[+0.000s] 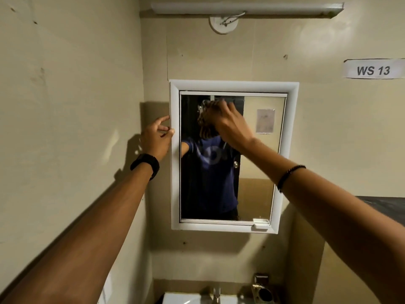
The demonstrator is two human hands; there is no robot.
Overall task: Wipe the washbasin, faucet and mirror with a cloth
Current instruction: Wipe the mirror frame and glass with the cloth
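Observation:
A white-framed mirror [258, 172] hangs on the beige wall above the washbasin [182, 298] and faucet [216, 295], which just show at the bottom edge. My left hand [156, 139] pinches the left side of the mirror frame [175, 183], thumb on its front. My right hand [230, 123] is up against the top of the glass, fingers curled over a dark, bunched cloth [205, 120] that is blurred and partly hidden by the hand. The glass reflects a person in a blue shirt.
A tube light [247, 8] runs along the wall above the mirror. A paper label reading WS 13 [373, 70] is stuck at the upper right. A metal holder [262, 290] sits right of the faucet. A dark ledge [385, 207] juts in at the right.

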